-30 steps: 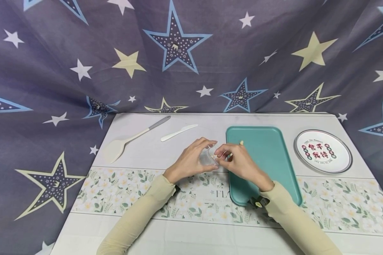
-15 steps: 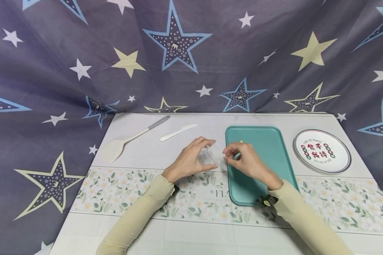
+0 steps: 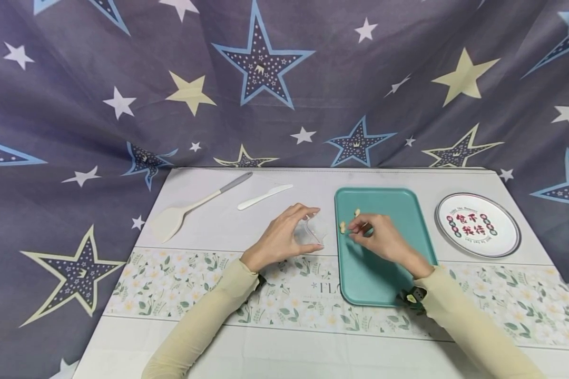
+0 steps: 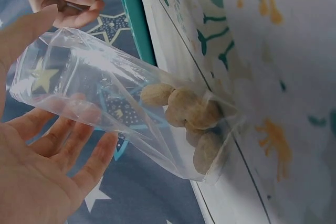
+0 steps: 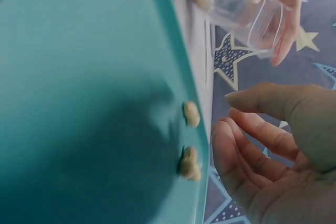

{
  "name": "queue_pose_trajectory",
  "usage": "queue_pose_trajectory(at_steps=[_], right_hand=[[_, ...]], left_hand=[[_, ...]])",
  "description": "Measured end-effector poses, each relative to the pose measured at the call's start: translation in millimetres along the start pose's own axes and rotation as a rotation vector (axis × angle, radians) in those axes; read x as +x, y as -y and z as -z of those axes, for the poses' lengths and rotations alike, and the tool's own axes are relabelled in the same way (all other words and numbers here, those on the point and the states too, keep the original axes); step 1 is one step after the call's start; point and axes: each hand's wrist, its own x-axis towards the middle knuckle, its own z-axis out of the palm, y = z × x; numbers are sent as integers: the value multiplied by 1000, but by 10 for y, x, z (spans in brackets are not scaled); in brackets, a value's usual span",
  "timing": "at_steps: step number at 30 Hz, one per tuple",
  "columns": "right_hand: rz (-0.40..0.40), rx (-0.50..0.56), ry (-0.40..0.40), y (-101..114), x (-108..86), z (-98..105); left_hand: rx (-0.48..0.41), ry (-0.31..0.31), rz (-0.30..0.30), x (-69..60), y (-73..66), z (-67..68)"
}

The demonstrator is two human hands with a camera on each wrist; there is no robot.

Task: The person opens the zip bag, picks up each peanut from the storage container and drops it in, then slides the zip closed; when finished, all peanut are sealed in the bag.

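My left hand holds a clear plastic bag, its thumb and fingers curved round the mouth end. Several unshelled peanuts lie bunched at the bag's bottom, seen through the film in the left wrist view. Over the left part of a teal tray, my right hand has loosely bent fingers, with the thumb apart and nothing seen between them. Beside its fingertips a peanut rests along the tray's left edge. Another peanut lies a little farther back. Both also appear in the right wrist view.
Right of the tray is a white plate with red lettering. A white plastic knife and a cream spatula with a grey handle end lie at the back left. A star-patterned cloth hangs behind the table.
My right hand has drawn away from the bag's mouth, rightward over the tray. A peanut now shows at the tray's left edge where none was visible. My left hand stays in place with the bag.
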Motion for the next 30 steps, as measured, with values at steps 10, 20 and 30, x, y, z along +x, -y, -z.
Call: queue_pose_trajectory(at_steps=[10, 20, 30], right_hand=[[-44, -44, 10, -184, 18, 129], [-64, -93, -1, -302, 131, 179], [-74, -101, 42, -317, 214, 131]], left_hand=[[-10, 11, -1, -4, -7, 1], [-23, 4, -12, 6, 5, -6], [-28, 20, 12, -1, 2, 6]])
